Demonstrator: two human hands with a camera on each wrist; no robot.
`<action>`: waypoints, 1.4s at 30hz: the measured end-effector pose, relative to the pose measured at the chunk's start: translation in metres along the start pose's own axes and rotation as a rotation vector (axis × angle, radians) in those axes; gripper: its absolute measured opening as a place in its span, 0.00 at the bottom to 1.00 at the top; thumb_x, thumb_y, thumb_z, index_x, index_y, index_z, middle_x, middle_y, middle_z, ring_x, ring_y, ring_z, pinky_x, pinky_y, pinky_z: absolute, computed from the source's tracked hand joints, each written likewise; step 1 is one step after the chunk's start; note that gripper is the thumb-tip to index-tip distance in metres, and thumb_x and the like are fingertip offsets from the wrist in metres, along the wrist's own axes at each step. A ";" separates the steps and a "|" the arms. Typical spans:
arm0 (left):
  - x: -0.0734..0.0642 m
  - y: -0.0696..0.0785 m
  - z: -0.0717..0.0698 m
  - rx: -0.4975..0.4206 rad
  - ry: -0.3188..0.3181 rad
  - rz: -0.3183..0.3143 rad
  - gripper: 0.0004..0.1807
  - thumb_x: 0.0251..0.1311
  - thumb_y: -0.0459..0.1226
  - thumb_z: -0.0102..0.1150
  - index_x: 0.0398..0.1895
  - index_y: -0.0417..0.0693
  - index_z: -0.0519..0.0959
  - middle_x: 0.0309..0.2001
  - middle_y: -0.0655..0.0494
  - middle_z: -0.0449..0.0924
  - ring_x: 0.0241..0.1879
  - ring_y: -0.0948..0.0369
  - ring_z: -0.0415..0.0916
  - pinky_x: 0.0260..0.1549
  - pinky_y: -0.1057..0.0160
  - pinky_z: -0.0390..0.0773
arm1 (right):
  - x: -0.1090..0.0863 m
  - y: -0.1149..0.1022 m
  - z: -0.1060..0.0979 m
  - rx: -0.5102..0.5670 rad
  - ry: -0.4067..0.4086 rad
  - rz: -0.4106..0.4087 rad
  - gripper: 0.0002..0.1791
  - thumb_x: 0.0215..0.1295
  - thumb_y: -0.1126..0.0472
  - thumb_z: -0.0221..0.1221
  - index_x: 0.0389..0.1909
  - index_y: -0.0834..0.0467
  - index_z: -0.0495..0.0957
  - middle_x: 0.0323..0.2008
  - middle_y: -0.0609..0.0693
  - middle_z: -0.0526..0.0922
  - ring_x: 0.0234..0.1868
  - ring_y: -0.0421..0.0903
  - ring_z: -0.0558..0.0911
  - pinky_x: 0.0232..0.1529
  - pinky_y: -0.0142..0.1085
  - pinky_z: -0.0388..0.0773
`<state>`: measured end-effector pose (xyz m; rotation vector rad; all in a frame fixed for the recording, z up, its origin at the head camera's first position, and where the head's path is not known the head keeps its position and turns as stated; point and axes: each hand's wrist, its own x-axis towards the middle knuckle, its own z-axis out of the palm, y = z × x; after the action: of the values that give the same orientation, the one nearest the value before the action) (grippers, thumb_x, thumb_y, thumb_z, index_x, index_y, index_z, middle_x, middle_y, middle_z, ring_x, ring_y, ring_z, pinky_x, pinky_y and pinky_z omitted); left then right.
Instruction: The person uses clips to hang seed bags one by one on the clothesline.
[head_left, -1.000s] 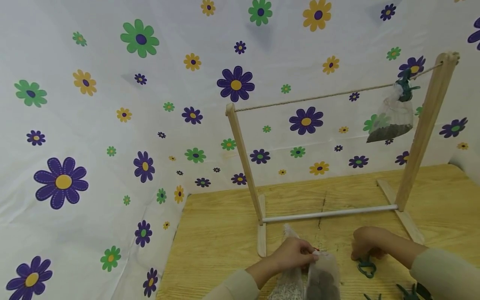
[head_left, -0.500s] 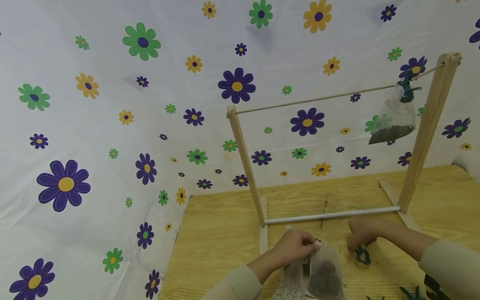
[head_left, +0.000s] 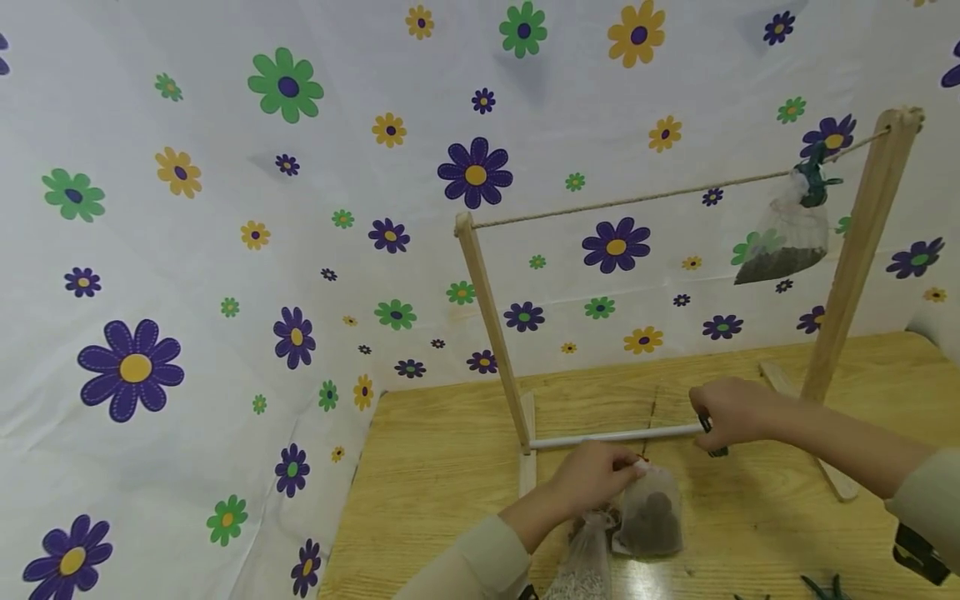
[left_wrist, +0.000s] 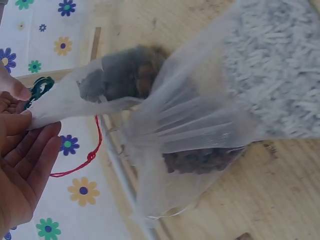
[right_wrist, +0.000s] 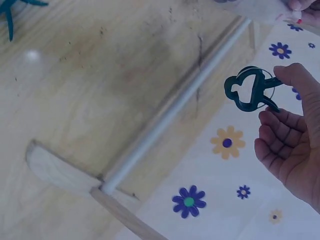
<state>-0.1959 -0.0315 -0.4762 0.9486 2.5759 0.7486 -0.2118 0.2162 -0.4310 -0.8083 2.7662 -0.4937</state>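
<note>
Mesh bag (head_left: 652,515) was pinched at neck (left_wrist: 49,107) by left hand (head_left: 591,478), green clip (right_wrist: 257,90) by handles (right_wrist: 270,103) in right hand (right_wrist: 299,137). Neck was judged best kept bunched, handles squeezed evenly.

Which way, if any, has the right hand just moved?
Yes: in the head view, the right hand moved up, from below the white bar to overlapping it.

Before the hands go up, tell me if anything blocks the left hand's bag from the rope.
Nothing visible does: the rope is bare above the bag. The right hand is right of that path, the hanging bag farther right, the white bar low beneath the rope.
</note>
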 end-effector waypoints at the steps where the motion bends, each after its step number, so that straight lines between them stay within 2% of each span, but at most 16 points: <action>1: 0.001 0.001 -0.002 -0.001 0.000 0.000 0.15 0.68 0.49 0.50 0.46 0.56 0.83 0.37 0.67 0.84 0.31 0.76 0.75 0.31 0.76 0.74 | 0.000 0.000 -0.005 -0.017 0.014 -0.011 0.15 0.48 0.55 0.67 0.23 0.56 0.69 0.18 0.43 0.66 0.19 0.37 0.60 0.20 0.30 0.57; 3: 0.003 0.004 -0.006 0.004 0.008 0.006 0.15 0.68 0.49 0.49 0.46 0.55 0.83 0.38 0.66 0.84 0.33 0.76 0.76 0.32 0.76 0.74 | 0.000 -0.001 -0.014 -0.054 0.038 -0.040 0.16 0.49 0.54 0.68 0.24 0.55 0.70 0.18 0.42 0.66 0.19 0.36 0.60 0.20 0.30 0.57; 6: 0.005 0.006 -0.012 0.059 0.034 0.029 0.16 0.68 0.49 0.49 0.45 0.54 0.84 0.38 0.65 0.84 0.32 0.75 0.77 0.32 0.77 0.74 | 0.000 -0.001 -0.023 -0.105 0.072 -0.083 0.16 0.49 0.53 0.68 0.24 0.55 0.70 0.18 0.41 0.66 0.18 0.35 0.61 0.20 0.29 0.59; 14: 0.012 0.012 -0.025 0.263 0.120 0.098 0.16 0.69 0.47 0.47 0.44 0.54 0.84 0.34 0.65 0.84 0.23 0.77 0.70 0.25 0.79 0.68 | -0.001 -0.001 -0.035 -0.220 0.190 -0.194 0.17 0.45 0.53 0.70 0.22 0.53 0.70 0.18 0.40 0.67 0.20 0.34 0.63 0.21 0.29 0.62; 17: 0.014 0.014 -0.030 0.287 0.136 0.126 0.16 0.70 0.47 0.46 0.43 0.54 0.84 0.32 0.65 0.83 0.21 0.76 0.68 0.23 0.78 0.66 | -0.001 -0.003 -0.042 -0.262 0.247 -0.246 0.17 0.44 0.53 0.71 0.23 0.53 0.70 0.19 0.40 0.66 0.21 0.33 0.63 0.21 0.29 0.63; 23: 0.019 0.022 -0.040 0.380 0.193 0.211 0.15 0.70 0.46 0.47 0.42 0.53 0.84 0.30 0.65 0.83 0.21 0.76 0.68 0.21 0.79 0.65 | -0.001 -0.013 -0.061 -0.339 0.282 -0.280 0.18 0.42 0.52 0.72 0.22 0.52 0.70 0.19 0.39 0.66 0.22 0.34 0.63 0.21 0.29 0.63; 29: 0.025 0.032 -0.057 0.428 0.236 0.219 0.15 0.69 0.47 0.48 0.40 0.53 0.84 0.28 0.65 0.81 0.18 0.75 0.65 0.18 0.79 0.62 | 0.002 -0.028 -0.082 -0.390 0.346 -0.347 0.18 0.42 0.54 0.72 0.23 0.52 0.70 0.19 0.40 0.67 0.22 0.35 0.63 0.22 0.31 0.65; 37: 0.034 0.037 -0.071 0.543 0.293 0.351 0.13 0.68 0.45 0.51 0.38 0.52 0.84 0.27 0.63 0.82 0.21 0.73 0.71 0.21 0.78 0.66 | 0.002 -0.039 -0.103 -0.452 0.412 -0.406 0.19 0.39 0.52 0.72 0.24 0.53 0.70 0.20 0.39 0.67 0.23 0.35 0.64 0.23 0.32 0.66; 42: 0.037 0.040 -0.078 0.579 0.366 0.400 0.12 0.67 0.44 0.53 0.34 0.52 0.84 0.26 0.63 0.81 0.22 0.71 0.73 0.21 0.77 0.67 | -0.001 -0.048 -0.117 -0.484 0.439 -0.440 0.20 0.39 0.52 0.73 0.25 0.52 0.71 0.20 0.39 0.68 0.23 0.36 0.65 0.22 0.32 0.66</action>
<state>-0.2367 -0.0096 -0.3929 1.6703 3.0376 0.2651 -0.2226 0.2090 -0.3052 -1.6119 3.1599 -0.0564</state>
